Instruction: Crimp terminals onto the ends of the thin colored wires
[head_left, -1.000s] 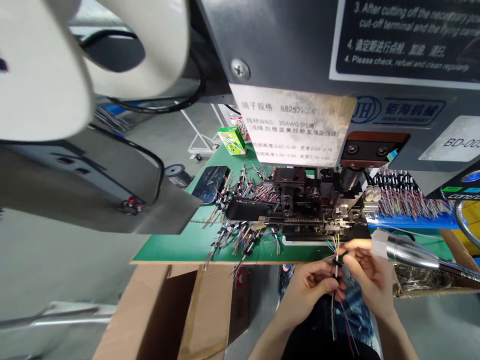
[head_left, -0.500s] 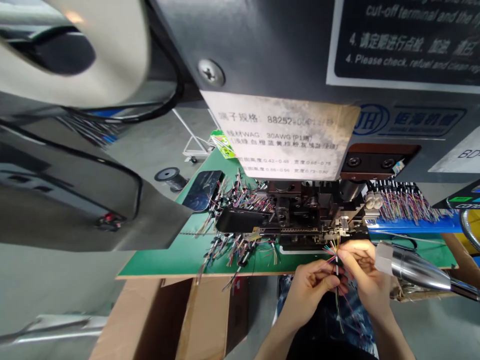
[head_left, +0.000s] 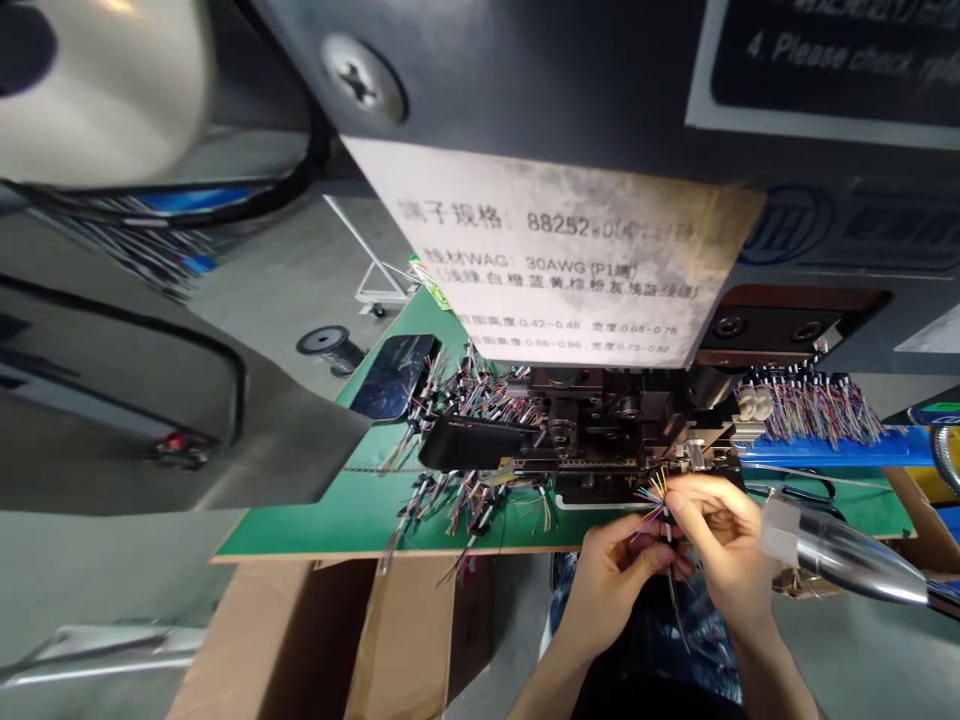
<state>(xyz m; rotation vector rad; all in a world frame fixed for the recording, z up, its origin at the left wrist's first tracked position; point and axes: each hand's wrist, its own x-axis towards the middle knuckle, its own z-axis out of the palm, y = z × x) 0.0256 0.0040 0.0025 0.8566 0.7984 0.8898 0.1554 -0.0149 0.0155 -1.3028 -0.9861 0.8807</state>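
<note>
A thin cable (head_left: 668, 530) with fanned coloured wires at its top end stands between my hands, just in front of the machine's crimping area (head_left: 694, 455). My left hand (head_left: 619, 570) pinches the cable from below with thumb and fingers. Up by the fanned wires, my right hand (head_left: 712, 520) grips the cable's upper part between thumb and forefinger. The wire tips spread up and to the left, close to the metal parts. Cable tails hang below my left hand.
Piles of multicoloured wires (head_left: 480, 400) lie on the green table (head_left: 300, 520), near a black phone (head_left: 396, 378). More wires fill a blue tray (head_left: 840, 452) at right. A metal lamp-like tube (head_left: 847, 550) juts in beside my right hand. Cardboard boxes (head_left: 405, 630) stand below.
The view has moved closer to the machine's label. Both hands still hold the cable, and its fanned wires now lean more to the left.
</note>
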